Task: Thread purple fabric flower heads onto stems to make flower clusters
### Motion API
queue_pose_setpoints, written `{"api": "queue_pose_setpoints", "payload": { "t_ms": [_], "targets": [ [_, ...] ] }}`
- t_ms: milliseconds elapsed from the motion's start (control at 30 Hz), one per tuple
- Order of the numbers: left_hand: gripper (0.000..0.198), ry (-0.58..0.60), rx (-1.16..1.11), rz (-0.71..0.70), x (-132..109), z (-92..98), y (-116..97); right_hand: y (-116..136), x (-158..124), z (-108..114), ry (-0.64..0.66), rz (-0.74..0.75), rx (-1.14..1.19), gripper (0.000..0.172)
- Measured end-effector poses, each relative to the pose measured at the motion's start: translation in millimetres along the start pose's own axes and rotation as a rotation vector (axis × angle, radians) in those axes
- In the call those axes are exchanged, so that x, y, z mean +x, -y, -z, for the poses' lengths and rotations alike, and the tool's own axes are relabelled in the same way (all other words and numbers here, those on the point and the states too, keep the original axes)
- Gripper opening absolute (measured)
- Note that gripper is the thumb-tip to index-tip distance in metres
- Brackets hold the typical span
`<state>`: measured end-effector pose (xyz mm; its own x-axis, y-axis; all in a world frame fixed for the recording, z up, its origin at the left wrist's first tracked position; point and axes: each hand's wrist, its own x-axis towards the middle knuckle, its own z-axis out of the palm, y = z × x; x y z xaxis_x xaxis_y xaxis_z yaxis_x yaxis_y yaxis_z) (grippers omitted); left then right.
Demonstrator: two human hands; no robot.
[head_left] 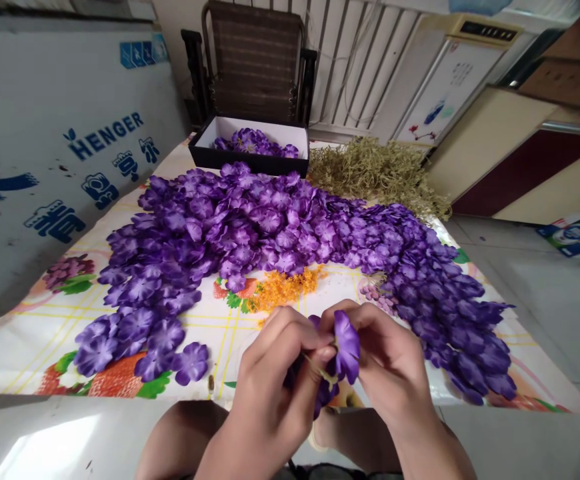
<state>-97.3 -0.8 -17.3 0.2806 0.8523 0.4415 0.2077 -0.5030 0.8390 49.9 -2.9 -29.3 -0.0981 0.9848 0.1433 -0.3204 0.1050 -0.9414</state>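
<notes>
Toward the bottom centre of the frame, a single purple flower (347,350) is standing edge-on between two hands. The left hand (280,373) is pinching a thin greenish stem (329,380) beside it, thumb and forefinger clamping together, while more purple petals are showing beneath. The right hand (387,353) is curving its fingers around the flower from the other side; the petals are partly hiding their tips, so I cannot tell whether they are clamping or only touching. Just above the hands, orange bits (290,287) are lying on the printed tablecloth (25,347). Across the middle, a big heap of purple flowers (250,213) is arching from lower left to lower right (one flower (191,363) is lying at its lower left end). At upper centre, a black-sided box (240,162) is holding more flowers, a tangle of dry-looking stems (375,170) is spreading to its right, and a chair (255,60) is standing behind.
</notes>
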Motion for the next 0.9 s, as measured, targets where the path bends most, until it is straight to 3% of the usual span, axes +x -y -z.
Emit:
{"api": "queue_pose_setpoints", "payload": {
  "t_ms": [300, 467, 533, 700, 900],
  "targets": [
    [0.017, 0.066, 0.033, 0.074, 9, 1.3, 5, 3, 0, 1, 0.006, 0.003, -0.248, 0.008],
    [0.015, 0.141, 0.228, 0.239, 16, -3.4, 20, 0, 15, 14, -0.022, -0.169, -0.474, 0.014],
    [0.017, 0.199, 0.221, 0.214, 17, -2.6, 23, -2, 22, 26, -0.026, -0.232, -0.421, 0.012],
    [0.014, 0.289, 0.351, 0.011, 21, 4.8, 18, -4, 35, 46, 0.108, -0.384, -0.179, 0.017],
    [0.017, 0.429, 0.433, 0.010, 26, 5.7, 14, -13, 39, 49, 0.090, -0.510, 0.056, 0.010]
  ]
}}
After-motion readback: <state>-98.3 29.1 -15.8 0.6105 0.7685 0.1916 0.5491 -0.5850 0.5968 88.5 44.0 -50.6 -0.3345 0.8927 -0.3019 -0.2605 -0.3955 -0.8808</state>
